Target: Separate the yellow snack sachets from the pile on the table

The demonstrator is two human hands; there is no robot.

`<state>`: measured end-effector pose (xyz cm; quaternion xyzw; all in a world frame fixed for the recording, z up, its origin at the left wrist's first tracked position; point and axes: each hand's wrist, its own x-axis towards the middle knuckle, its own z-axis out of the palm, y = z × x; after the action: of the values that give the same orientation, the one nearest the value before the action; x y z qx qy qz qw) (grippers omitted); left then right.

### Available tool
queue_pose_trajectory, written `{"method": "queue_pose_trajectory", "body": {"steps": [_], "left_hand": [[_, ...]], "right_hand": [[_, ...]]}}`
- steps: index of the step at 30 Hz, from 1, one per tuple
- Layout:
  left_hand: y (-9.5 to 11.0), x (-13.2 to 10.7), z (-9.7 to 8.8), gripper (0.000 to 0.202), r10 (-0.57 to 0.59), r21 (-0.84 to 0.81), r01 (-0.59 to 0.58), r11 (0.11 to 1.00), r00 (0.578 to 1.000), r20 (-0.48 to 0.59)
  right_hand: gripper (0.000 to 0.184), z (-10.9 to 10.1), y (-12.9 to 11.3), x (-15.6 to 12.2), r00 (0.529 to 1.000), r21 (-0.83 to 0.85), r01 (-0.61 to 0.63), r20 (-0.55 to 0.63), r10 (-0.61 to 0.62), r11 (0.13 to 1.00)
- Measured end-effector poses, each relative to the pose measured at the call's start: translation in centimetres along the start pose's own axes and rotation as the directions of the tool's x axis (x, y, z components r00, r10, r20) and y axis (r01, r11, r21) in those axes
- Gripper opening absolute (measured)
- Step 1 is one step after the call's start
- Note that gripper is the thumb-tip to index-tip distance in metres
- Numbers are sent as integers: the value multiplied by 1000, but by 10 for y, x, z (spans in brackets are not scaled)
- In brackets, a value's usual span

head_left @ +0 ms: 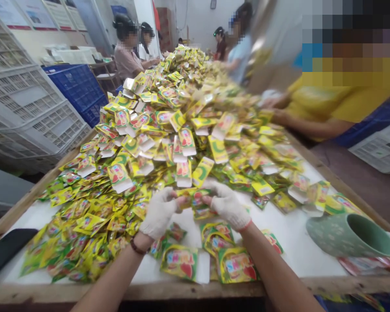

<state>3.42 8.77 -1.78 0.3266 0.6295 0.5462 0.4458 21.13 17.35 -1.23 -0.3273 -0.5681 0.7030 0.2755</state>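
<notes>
Near the front of the bench (169,292), in the head view, two hands in white gloves come close together. The left hand (158,212) and the right hand (230,205) pinch one small yellow pack (191,195), with thumbs and fingers closed on its two ends. It is blurry, so I cannot tell if it is a bag or a box. It sits right between the hands, and its long side seems to run left to right, from one hand to the other. Neither hand looks nearer to it.

Closer to the body, an open box (178,262) lies flat between the arms, its white flap on the right side. The left hand is nearer to that box. Shiny little bags (91,223) lie heaped to the left. Lots of boxes (186,141) pile up ahead. A green pot (328,234) is off to the right.
</notes>
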Motion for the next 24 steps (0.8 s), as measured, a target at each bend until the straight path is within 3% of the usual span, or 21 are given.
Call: {"method": "queue_pose_trajectory", "body": {"steps": [3, 6, 9, 11, 13, 14, 15, 17, 19, 20, 22, 24], "left_hand": [[-1, 4, 22, 33, 12, -67, -7, 998, 997, 72], [-3, 10, 30, 33, 42, -12, -41, 999, 994, 100], [-3, 11, 31, 33, 64, 50, -73, 996, 986, 151], [2, 13, 28, 29, 85, 118, -114, 987, 971, 221], [13, 19, 20, 21, 163, 284, -251, 925, 941, 298], [20, 26, 15, 17, 229, 412, -358, 838, 916, 330], [28, 34, 9, 17, 301, 547, -468, 694, 879, 370], [43, 56, -2, 31, 404, 752, -601, 272, 780, 478], [54, 80, -8, 47, 359, 757, -646, -97, 687, 632], [58, 91, -9, 50, 303, 712, -668, -216, 647, 699], [64, 106, -5, 44, 187, 607, -719, -338, 581, 792], [69, 111, 3, 32, 121, 544, -753, -370, 541, 832]], "right_hand": [[26, -1, 10, 7, 999, -77, 22, -36, -25, 997], [24, -7, 16, 9, 995, -152, 56, -78, -68, 987], [35, -10, 14, 7, 991, -223, 61, -107, -87, 973], [36, -12, 10, 5, 996, -245, 58, -57, -74, 968], [28, -13, 5, 3, 998, -229, 53, -8, -57, 972], [24, -13, 3, 2, 999, -212, 46, -14, -50, 976], [22, -13, 1, 2, 998, -192, 35, -38, -43, 981], [25, -13, -3, 2, 993, -133, 15, -111, -30, 991], [30, -13, -4, 2, 989, -67, 7, -145, -17, 998], [33, -13, -4, 3, 988, -43, 8, -155, -15, 999], [36, -16, -3, 4, 983, -32, 18, -181, -24, 999], [38, -21, -1, 4, 973, -47, 44, -225, -54, 998]]}}
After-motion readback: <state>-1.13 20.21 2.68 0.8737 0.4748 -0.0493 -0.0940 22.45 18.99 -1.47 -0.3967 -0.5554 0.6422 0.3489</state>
